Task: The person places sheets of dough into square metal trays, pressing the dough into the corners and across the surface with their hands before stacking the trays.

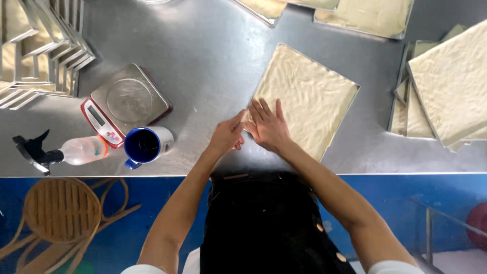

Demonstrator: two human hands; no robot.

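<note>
Two bare hands meet at the near corner of a flat metal tray (350,91) full of pale, soft dough (309,96). The dough is spread thin, and its top is bumpy with little dents and ripples. The tray is a rectangle and sits tilted on the shiny steel worktop (213,56), right in the middle.

The right hand (269,127) lies flat on the dough with its fingers spread out, pressing down and gripping nothing. The left hand (227,136) touches the tray's corner with its fingers curled loosely; I cannot tell if it pinches the edge.

To the left stand a round blue and white mug (147,144), a red kitchen scale (127,101) with a square silver top, and a clear spray bottle (66,151) lying on its side. More dough trays (451,81) are stacked on the right. A round woven stool (62,209) sits on the blue floor below.
</note>
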